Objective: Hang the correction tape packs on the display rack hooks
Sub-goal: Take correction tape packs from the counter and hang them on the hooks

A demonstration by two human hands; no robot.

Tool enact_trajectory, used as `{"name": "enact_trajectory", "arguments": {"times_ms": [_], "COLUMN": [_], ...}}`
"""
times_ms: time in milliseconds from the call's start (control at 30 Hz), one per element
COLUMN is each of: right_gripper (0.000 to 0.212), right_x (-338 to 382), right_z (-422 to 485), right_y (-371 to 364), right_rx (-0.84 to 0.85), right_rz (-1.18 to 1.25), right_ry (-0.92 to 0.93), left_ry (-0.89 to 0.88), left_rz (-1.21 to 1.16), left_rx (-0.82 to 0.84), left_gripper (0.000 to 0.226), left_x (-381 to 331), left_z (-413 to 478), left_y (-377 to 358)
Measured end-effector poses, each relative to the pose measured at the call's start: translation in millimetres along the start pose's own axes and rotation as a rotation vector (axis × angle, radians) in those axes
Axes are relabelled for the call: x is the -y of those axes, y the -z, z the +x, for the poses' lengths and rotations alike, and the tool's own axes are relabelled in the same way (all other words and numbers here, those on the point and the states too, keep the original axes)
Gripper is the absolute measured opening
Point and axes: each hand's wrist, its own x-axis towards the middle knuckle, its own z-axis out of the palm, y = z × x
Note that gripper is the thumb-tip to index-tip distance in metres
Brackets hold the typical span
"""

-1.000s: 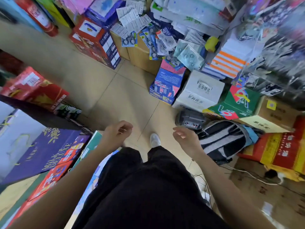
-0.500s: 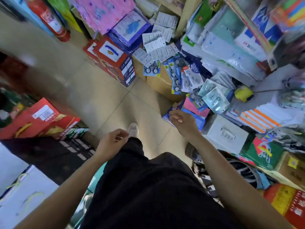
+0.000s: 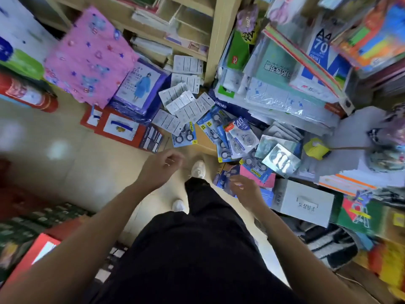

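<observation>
I see the correction tape packs (image 3: 219, 137) heaped at centre frame, spilling over a cardboard box (image 3: 203, 141) that sits on the floor (image 3: 87, 167). Above them, at upper centre, stands a shelf unit (image 3: 221, 40). Stacked paper reams (image 3: 295, 84) fill the upper right. The left hand (image 3: 160, 165) hangs just below the heap. The right hand (image 3: 245, 189) is lower and to its right, near a carton (image 3: 304, 202). A fire extinguisher (image 3: 28, 95) lies at the left edge.

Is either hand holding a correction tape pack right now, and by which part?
Neither. The left hand and right hand hold nothing; the correction tape packs lie ahead.
</observation>
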Motion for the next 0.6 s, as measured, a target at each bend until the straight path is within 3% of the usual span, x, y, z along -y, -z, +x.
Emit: {"name": "enact_trajectory", "arguments": {"times_ms": [367,500,600], "right_gripper": [0.026,0.035,0.042], "right_x": [84.3,103.2,93.3], "right_z": [176.5,244.8,296.7], "right_y": [32.7,22.2,4.8], "right_rx": [0.05,0.083,0.102], "right_rz": [0.009,-0.103,-0.24], "right_ry": [0.037,0.093,0.09], "left_ry": [0.147,0.187,0.193], "left_rz": [0.173,0.26,0.369], "left_rx": [0.162,0.148,0.183], "left_gripper": [0.02,0.011,0.02], "left_x": [12.8,51.5,81.3], "left_z": [172.0,240.5,294.7], "left_y": [20.5,17.5,1.1]}}
